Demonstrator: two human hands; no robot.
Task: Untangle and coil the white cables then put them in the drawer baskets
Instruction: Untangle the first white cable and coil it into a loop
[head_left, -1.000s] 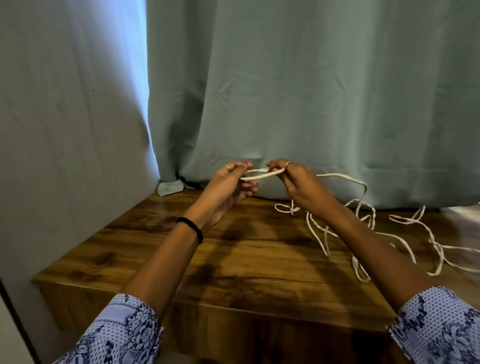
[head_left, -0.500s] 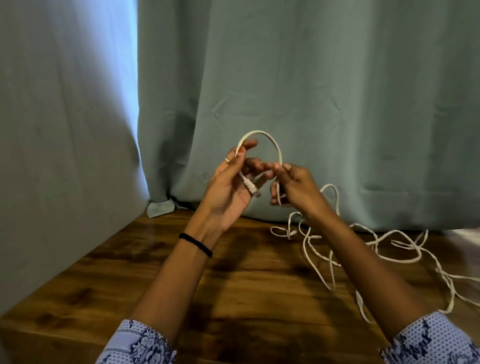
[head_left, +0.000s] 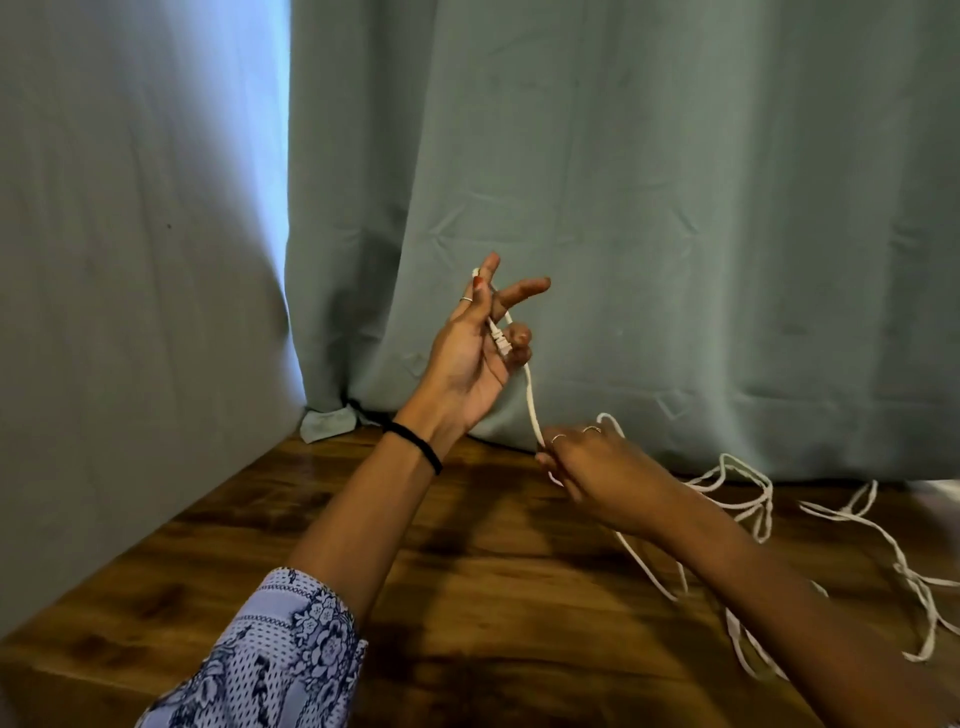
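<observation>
White cable runs taut between hands: left hand pinches its plug end, raised; right hand grips it lower. Slack lies tangled toward the wooden tabletop's right edge.

White cable vanishes inside the right hand, its loops run off the right edge, blurred there.

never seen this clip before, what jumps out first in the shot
Mid-frame, the raised left hand pinches a white cable near its plug end, and the strand runs down to the right hand, which grips it lower. The remaining cable sprawls in loose tangles on the wooden tabletop at right, before a grey-green curtain.
</observation>
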